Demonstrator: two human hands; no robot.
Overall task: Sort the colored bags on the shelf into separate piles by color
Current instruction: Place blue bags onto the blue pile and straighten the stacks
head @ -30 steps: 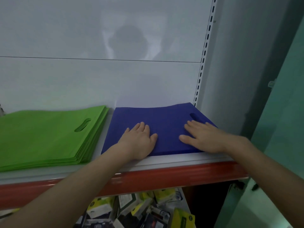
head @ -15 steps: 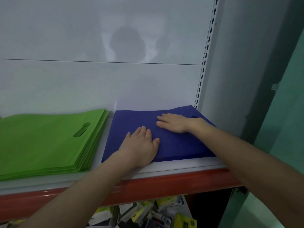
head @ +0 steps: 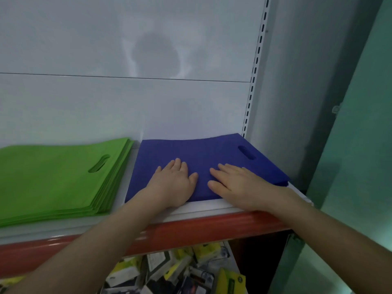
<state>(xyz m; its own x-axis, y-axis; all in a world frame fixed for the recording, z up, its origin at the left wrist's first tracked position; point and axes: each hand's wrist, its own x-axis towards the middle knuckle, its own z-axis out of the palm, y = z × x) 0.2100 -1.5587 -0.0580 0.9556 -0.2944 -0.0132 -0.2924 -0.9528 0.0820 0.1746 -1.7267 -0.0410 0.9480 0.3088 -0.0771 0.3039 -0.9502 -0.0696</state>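
On the shelf (head: 212,207), both the left hand (head: 172,183) and right hand (head: 235,184) lie flat, fingers straight, on the blue pile (head: 201,153) beside the green pile (head: 53,177); pressing evenly should square its edges.

A flat pile of green bags (head: 53,177) lies at the frame's left on the shelf (head: 201,206); a blue pile (head: 203,158) lies just beside it, centre-right, handle slots showing.

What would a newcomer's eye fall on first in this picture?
The pile of blue bags at the right end of the shelf, with the left hand and right hand lying flat on it. Beside it, to the left and apart, lies a bright pile of green bags.
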